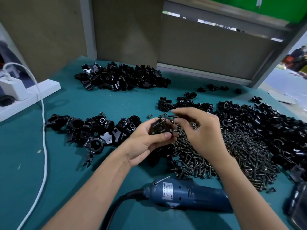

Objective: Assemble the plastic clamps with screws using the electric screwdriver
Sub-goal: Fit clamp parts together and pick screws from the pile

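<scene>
My left hand [146,143] grips a black plastic clamp [159,126] above the green table, a screw standing in its top. My right hand [201,130] hovers just right of the clamp, fingers curled and pinching a small dark screw [172,116]. Under both hands spreads a heap of dark screws [216,156]. The blue electric screwdriver [189,195] lies on the table near me, between my forearms, with its black cord running left.
Piles of black clamp parts lie at the back [121,77], on the left [86,130] and on the right [265,127]. A white power strip [33,95] with a white cable [44,146] sits at far left. A dark clear container [299,205] stands at the right edge.
</scene>
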`<act>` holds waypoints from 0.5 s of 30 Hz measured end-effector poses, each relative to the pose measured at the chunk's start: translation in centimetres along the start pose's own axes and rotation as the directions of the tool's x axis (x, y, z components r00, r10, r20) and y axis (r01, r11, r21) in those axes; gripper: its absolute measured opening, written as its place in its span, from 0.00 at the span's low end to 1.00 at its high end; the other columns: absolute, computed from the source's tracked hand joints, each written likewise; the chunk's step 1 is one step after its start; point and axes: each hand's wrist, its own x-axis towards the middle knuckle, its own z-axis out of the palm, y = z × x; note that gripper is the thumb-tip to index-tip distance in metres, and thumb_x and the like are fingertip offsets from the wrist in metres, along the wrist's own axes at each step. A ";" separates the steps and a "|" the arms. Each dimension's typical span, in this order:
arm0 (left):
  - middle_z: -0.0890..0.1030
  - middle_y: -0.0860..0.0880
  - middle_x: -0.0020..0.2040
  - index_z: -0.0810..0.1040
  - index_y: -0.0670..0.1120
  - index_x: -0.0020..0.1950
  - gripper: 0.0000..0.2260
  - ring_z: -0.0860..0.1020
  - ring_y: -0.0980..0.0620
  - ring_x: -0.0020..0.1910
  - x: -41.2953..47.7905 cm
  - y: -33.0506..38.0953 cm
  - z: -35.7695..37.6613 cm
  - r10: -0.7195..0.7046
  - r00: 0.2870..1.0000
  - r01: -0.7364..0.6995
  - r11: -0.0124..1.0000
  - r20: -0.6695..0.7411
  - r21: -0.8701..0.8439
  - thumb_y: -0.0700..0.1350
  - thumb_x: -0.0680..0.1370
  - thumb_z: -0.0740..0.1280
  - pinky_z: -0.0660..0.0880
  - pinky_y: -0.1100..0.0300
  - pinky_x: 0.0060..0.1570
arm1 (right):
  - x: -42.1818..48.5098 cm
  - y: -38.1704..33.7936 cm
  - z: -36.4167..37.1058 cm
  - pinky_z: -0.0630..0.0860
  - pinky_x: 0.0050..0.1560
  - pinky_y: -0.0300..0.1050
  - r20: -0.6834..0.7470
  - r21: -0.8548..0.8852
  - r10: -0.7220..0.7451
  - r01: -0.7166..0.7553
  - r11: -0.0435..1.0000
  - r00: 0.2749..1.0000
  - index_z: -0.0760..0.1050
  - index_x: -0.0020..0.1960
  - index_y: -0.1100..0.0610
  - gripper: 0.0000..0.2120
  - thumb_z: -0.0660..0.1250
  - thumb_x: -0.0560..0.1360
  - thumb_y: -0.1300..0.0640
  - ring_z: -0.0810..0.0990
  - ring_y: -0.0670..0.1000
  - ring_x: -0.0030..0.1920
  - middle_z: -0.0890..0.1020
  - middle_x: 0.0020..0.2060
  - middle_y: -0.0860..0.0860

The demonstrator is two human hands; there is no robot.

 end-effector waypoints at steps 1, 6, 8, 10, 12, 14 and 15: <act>0.83 0.41 0.55 0.74 0.35 0.62 0.20 0.83 0.44 0.54 0.0 0.0 0.0 0.012 1.000 -0.013 1.000 -0.006 -0.019 0.30 0.70 0.69 0.81 0.56 0.51 | -0.2 0.0 -0.1 0.76 0.51 0.33 -0.024 0.015 0.050 -0.049 0.999 0.998 0.82 0.53 0.58 0.09 0.72 0.74 0.65 0.81 0.39 0.48 0.83 0.45 0.43; 0.78 0.38 0.65 0.69 0.31 0.67 0.25 0.82 0.43 0.57 0.1 0.2 -0.1 0.049 0.998 -0.052 0.996 -0.047 -0.076 0.29 0.70 0.68 0.81 0.58 0.50 | -0.8 0.1 -0.1 0.72 0.51 0.26 0.057 -0.040 -0.007 0.009 0.999 0.998 0.84 0.48 0.59 0.08 0.71 0.73 0.69 0.79 0.35 0.47 0.79 0.45 0.35; 0.78 0.38 0.65 0.70 0.31 0.67 0.25 0.82 0.43 0.58 0.2 0.2 -0.2 0.040 0.998 -0.043 0.997 -0.043 -0.065 0.29 0.70 0.68 0.81 0.58 0.50 | -0.9 0.1 0.0 0.74 0.53 0.28 0.055 -0.043 -0.035 0.038 0.998 0.998 0.84 0.49 0.60 0.08 0.72 0.72 0.70 0.80 0.40 0.47 0.80 0.46 0.39; 0.80 0.38 0.61 0.72 0.33 0.65 0.22 0.82 0.43 0.56 0.1 0.2 -0.2 0.031 0.999 -0.033 0.998 -0.018 -0.060 0.29 0.71 0.67 0.81 0.58 0.51 | -0.9 0.1 0.1 0.75 0.52 0.32 0.019 -0.030 -0.039 0.040 0.999 0.999 0.84 0.49 0.59 0.09 0.71 0.73 0.69 0.81 0.42 0.46 0.81 0.46 0.41; 0.83 0.39 0.56 0.74 0.36 0.61 0.19 0.83 0.43 0.53 0.1 0.2 -0.3 0.028 1.000 -0.028 0.999 0.011 -0.047 0.29 0.71 0.67 0.80 0.57 0.52 | -1.0 0.0 0.3 0.78 0.51 0.38 -0.008 0.006 -0.013 0.013 1.000 1.000 0.84 0.50 0.58 0.09 0.71 0.74 0.68 0.83 0.45 0.46 0.84 0.46 0.45; 0.84 0.40 0.53 0.75 0.37 0.60 0.17 0.83 0.44 0.52 0.0 0.2 -0.3 0.030 0.999 -0.029 0.999 0.029 -0.040 0.29 0.71 0.68 0.80 0.57 0.52 | -1.0 0.1 0.4 0.79 0.51 0.41 -0.003 0.067 0.020 -0.020 0.998 1.000 0.84 0.50 0.58 0.09 0.71 0.74 0.68 0.84 0.45 0.46 0.85 0.46 0.47; 0.84 0.40 0.53 0.75 0.36 0.60 0.18 0.83 0.44 0.53 0.0 0.2 -0.3 0.032 0.999 -0.031 0.999 0.033 -0.038 0.29 0.71 0.68 0.81 0.57 0.52 | -1.0 0.1 0.5 0.80 0.51 0.42 0.012 0.085 0.028 -0.029 0.996 1.000 0.84 0.49 0.58 0.09 0.71 0.74 0.68 0.84 0.45 0.47 0.85 0.46 0.46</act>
